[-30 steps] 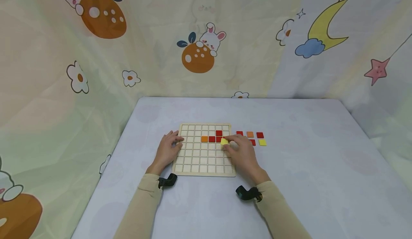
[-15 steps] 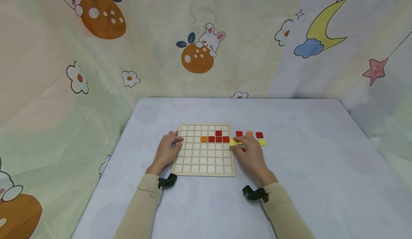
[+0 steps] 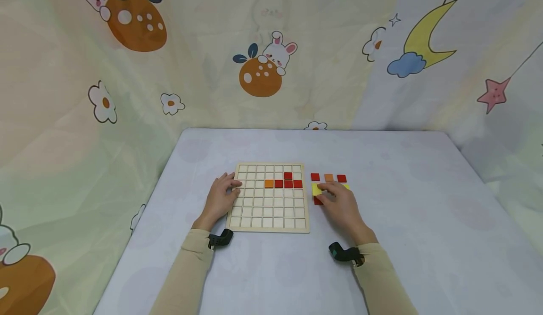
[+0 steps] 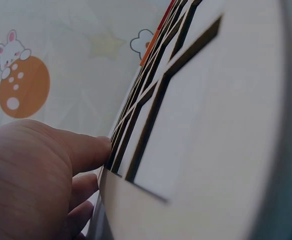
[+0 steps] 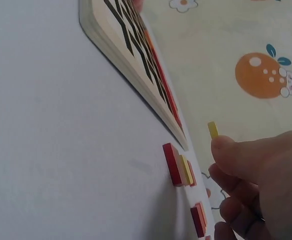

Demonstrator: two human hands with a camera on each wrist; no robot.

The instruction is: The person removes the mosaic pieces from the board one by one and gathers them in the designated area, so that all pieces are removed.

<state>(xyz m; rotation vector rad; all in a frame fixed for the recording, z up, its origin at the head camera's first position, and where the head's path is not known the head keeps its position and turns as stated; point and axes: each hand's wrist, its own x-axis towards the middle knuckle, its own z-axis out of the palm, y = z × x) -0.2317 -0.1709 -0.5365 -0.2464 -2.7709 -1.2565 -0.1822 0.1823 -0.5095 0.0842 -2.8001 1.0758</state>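
Note:
On the table lies a pale wooden grid board (image 3: pixel 268 211). Its upper right cells hold one orange tile (image 3: pixel 269 183), several red tiles side by side and one more red tile (image 3: pixel 288 176) above them. My left hand (image 3: pixel 219 199) rests at the board's left edge, thumb (image 4: pixel 88 150) over the rim. Just right of the board, my right hand (image 3: pixel 342 207) pinches a thin yellow tile (image 3: pixel 316 189) between thumb and forefinger. In the right wrist view the yellow tile (image 5: pixel 213 129) stands up past the thumb tip, mostly hidden.
Loose tiles lie right of the board: a red tile (image 3: pixel 315 177), an orange tile (image 3: pixel 328 177) and another red tile (image 3: pixel 341 178) in the back row. A red tile (image 3: pixel 317 201) sits nearer me; a yellow tile (image 3: pixel 347 186) is partly covered by my right hand.
My right hand has moved right, off the board, carrying the yellow tile to beside the loose tiles. The red tile in the rightmost column now shows fully. My left hand has not moved.

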